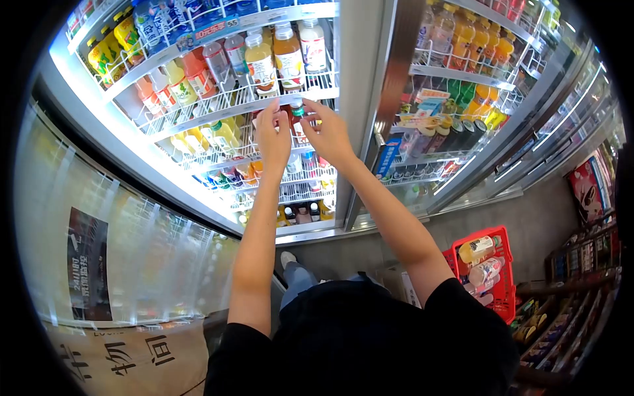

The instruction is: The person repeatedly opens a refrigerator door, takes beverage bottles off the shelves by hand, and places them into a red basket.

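Both my hands reach into the lit drinks fridge, just below the front edge of a wire shelf (218,113). Between them stands a bottle of dark red drink with a green cap (298,111). My right hand (328,135) is at its right side, fingers apart and tips by the cap; whether they touch it I cannot tell. On the left, my left hand (273,135) has its fingers raised and slightly bent near the shelf edge, with nothing visible in it. Above my hands are a pale yellow tea bottle (260,63) and an amber tea bottle (288,59).
A red shopping basket (505,290) with several bottles in it is on the floor to my right. The open fridge door (152,251) stands on my left. To the right is another drinks fridge (456,72), with snack racks (561,317) farther round.
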The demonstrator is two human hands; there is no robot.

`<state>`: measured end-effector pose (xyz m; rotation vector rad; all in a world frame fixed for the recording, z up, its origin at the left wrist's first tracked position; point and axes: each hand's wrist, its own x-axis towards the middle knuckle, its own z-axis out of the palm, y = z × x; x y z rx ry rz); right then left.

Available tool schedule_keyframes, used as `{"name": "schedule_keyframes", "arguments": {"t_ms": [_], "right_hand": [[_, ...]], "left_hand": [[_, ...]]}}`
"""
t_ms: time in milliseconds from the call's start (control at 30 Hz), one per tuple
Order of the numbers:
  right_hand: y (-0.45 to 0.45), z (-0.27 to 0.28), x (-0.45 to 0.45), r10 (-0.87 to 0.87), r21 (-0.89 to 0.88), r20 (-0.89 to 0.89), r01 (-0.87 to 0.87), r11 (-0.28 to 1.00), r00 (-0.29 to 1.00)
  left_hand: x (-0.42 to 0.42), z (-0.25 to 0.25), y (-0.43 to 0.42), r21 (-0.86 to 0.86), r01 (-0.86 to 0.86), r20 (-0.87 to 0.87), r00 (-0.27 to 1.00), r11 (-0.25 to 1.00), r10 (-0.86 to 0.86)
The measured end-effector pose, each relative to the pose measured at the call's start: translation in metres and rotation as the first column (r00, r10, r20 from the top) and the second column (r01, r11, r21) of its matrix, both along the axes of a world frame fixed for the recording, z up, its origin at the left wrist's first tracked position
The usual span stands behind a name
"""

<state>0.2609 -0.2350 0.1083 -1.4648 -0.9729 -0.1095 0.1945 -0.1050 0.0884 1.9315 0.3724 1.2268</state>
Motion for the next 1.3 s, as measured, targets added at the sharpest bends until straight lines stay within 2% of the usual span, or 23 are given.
{"name": "schedule_keyframes", "arguments": {"t_ms": [67, 167, 267, 300, 400, 533, 600, 667, 800, 967, 1133, 1300], "right_hand": [[-0.024, -0.005, -0.003, -0.012, -0.014, -0.026, 0.011, 1.0, 1.0], [-0.065, -0.019, -0.021, 0.052, 0.054, -0.176, -0.043, 0.998, 0.983], [-0.114, -0.036, -0.034, -0.002, 0.066, -0.174, 0.014, 0.998, 0.985], [-0.134, -0.039, -0.038, -0.008, 0.09, -0.222, 0.029, 0.996, 0.975], [-0.192, -0.056, -0.048, -0.125, 0.13, -0.333, 0.177, 0.976, 0.934], [-0.27, -0.072, -0.07, -0.265, 0.161, -0.371, 0.343, 0.925, 0.89], [-0.303, -0.075, -0.089, -0.321, 0.145, -0.395, 0.403, 0.904, 0.861], [-0.333, -0.085, -0.107, -0.374, 0.095, -0.488, 0.474, 0.875, 0.788], [-0.381, -0.101, -0.141, -0.496, 0.047, -0.466, 0.58, 0.813, 0.733], [-0.426, -0.124, -0.184, -0.552, 0.008, -0.512, 0.646, 0.763, 0.658], [-0.472, -0.131, -0.222, -0.58, -0.036, -0.565, 0.684, 0.728, 0.588], [-0.526, -0.143, -0.221, -0.68, -0.096, -0.516, 0.753, 0.651, 0.522]], "left_hand": [[-0.008, -0.006, -0.023, 0.005, 0.012, 0.006, 1.0, 1.0, -0.012], [-0.031, -0.001, -0.07, -0.091, 0.058, -0.017, 0.998, 0.994, -0.06], [-0.036, -0.013, -0.105, -0.159, 0.111, -0.014, 0.993, 0.981, -0.115], [-0.038, -0.015, -0.122, -0.191, 0.117, -0.021, 0.992, 0.975, -0.123], [-0.041, -0.032, -0.162, -0.139, 0.224, -0.026, 0.973, 0.965, -0.23], [-0.052, -0.054, -0.215, -0.187, 0.372, -0.139, 0.906, 0.909, -0.399], [-0.054, -0.074, -0.238, -0.211, 0.426, -0.124, 0.881, 0.88, -0.457], [-0.067, -0.082, -0.259, -0.249, 0.474, -0.167, 0.838, 0.845, -0.519], [-0.091, -0.091, -0.289, -0.268, 0.573, -0.146, 0.77, 0.774, -0.621], [-0.125, -0.105, -0.3, -0.364, 0.558, -0.206, 0.733, 0.746, -0.649], [-0.131, -0.123, -0.335, -0.341, 0.566, -0.213, 0.731, 0.75, -0.648], [-0.132, -0.114, -0.412, -0.453, 0.677, -0.161, 0.578, 0.58, -0.8]]}}
